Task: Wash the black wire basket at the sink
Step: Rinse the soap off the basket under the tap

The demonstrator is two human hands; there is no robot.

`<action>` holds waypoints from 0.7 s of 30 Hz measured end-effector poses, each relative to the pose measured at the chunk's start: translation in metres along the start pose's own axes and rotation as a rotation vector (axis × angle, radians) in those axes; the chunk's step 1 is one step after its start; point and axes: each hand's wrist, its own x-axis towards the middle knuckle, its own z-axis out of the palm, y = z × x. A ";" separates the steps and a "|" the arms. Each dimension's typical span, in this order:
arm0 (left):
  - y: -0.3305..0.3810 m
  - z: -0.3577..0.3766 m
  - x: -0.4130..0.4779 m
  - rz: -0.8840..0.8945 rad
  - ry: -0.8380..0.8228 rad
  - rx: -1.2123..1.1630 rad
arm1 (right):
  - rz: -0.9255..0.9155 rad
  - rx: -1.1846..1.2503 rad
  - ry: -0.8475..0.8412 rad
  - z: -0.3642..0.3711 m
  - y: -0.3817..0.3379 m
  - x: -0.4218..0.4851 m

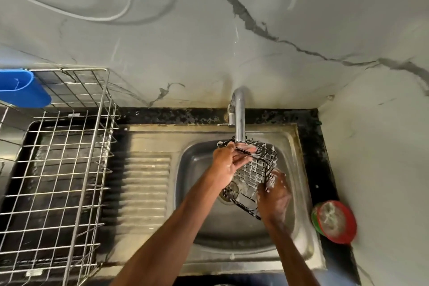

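Two hands hold the black wire basket (251, 176) over the bowl of the steel sink (289, 139), right of the ribbed draining board; the basket is tilted, its long axis running from the tap (239, 118) down toward the person, far end just under the spout, near corner lowest and pointing at the front right of the bowl. White foam clings to its wires. The left hand (226, 162) comes in from the left and its fingers curl round the top rim beside the spout, pinching the wire. The right hand (275, 197), foamy and blurred, lies against the lower right side of the basket; whether its fingers close on the wires I cannot tell. The spout hangs directly over the far end, close above the left fingers. A steel dish rack (58, 169) stands on the black table (325, 169) well to the left, with a blue holder (23, 88) hung on its far corner; a round red and green tub (334, 222) sits at the sink's right edge, near the right wrist.
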 end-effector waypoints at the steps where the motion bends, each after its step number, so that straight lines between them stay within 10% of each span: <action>1: 0.000 0.001 0.002 0.001 -0.003 0.047 | 0.033 0.033 -0.007 0.001 0.003 -0.002; 8: 0.009 0.001 0.020 0.038 -0.113 0.276 | 0.252 0.122 -0.151 -0.003 -0.003 0.003; 15: 0.013 0.010 0.034 0.096 0.005 0.499 | 0.591 0.766 -0.457 -0.014 -0.004 0.010; 17: 0.011 0.003 0.036 0.111 0.014 0.575 | 0.534 0.568 -0.538 -0.022 0.002 0.012; 21: 0.010 -0.011 0.035 0.112 0.019 0.613 | 0.098 0.341 -0.147 -0.049 -0.022 0.029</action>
